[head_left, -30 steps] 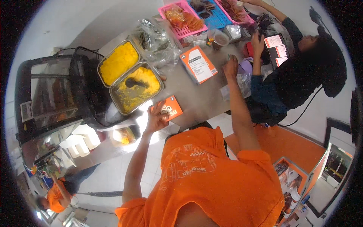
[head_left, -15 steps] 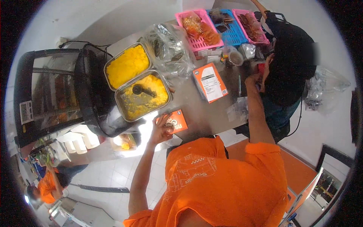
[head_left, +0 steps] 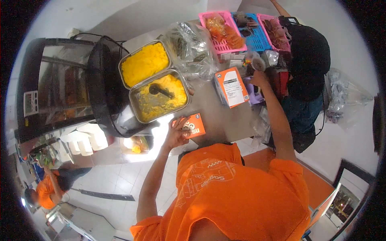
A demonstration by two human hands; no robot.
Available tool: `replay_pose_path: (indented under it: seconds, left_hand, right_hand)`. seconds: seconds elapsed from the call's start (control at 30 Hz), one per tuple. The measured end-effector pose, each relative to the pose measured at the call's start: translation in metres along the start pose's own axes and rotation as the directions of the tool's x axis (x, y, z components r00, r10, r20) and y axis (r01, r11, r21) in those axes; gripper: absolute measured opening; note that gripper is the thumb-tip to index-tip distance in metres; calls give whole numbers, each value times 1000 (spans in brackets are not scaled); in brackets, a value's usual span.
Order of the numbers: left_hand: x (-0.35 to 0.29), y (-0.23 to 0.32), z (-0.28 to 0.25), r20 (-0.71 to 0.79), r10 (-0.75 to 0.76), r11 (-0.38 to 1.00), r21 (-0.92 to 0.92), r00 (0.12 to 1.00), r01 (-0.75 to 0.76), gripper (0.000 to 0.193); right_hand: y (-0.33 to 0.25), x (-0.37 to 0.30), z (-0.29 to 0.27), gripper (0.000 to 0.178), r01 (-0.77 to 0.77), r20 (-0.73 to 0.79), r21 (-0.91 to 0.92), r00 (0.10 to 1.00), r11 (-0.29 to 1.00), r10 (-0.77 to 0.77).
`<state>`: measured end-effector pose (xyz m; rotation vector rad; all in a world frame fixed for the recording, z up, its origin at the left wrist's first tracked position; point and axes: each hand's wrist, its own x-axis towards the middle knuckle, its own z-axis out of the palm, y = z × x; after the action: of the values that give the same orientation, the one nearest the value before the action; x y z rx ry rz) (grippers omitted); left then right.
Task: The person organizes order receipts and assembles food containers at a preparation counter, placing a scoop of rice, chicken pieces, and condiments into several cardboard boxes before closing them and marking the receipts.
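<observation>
My left hand [head_left: 179, 132] grips the left end of a small orange box [head_left: 196, 125] by the table's near edge, fingers spread over its top. On the right, my right hand [head_left: 259, 78] reaches across the table, its fingers partly hidden and appearing closed at the upper end of a purple plastic object [head_left: 257, 96], perhaps a tape dispenser. Just left of that stands another orange-and-white box [head_left: 232, 88] with a white label on top. A clear round cup [head_left: 258, 63] is just beyond my right hand.
Two metal trays of yellow food, one tray [head_left: 138, 112] holding a black scoop [head_left: 159, 90], stand beside a black display case [head_left: 60, 88]. Behind are a clear plastic bag [head_left: 191, 50], pink baskets and a blue basket [head_left: 253, 34]. A dark-clad person [head_left: 307, 56] is close at right.
My right hand has moved up and left, away from the person's side, and the purple object now shows beside it. The view has shifted slightly; my left hand stays on the small box.
</observation>
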<state>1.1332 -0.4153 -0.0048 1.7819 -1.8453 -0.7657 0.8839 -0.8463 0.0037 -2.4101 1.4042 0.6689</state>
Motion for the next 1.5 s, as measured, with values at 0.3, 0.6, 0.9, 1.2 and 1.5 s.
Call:
replay_pose_path:
  seconds: [0.3, 0.6, 0.9, 1.2, 1.5]
  left_hand:
    - [-2, -3, 4, 22, -14, 999, 33, 1000, 13, 35]
    - [1, -3, 8, -32, 51, 995, 84, 998, -48, 42]
    - [-1, 1, 0, 17, 37, 999, -1, 999, -37, 38]
    - [2, -7, 2, 71, 99, 993, -67, 993, -94, 37]
    - [-3, -24, 9, -54, 133, 990, -39, 990, -136, 43]
  right_hand:
    - [11, -78, 82, 59, -3, -238, 868, 875, 497, 422]
    - [-4, -111, 92, 38, -172, 127, 983, 896, 68, 426]
    - [3, -105, 197, 18, 500, -357, 826, 821, -261, 446]
    - [-139, -214, 234, 31, 199, -430, 781, 859, 592, 278]
    - [-284, -257, 199, 35, -23, -89, 939, 947, 342, 307]
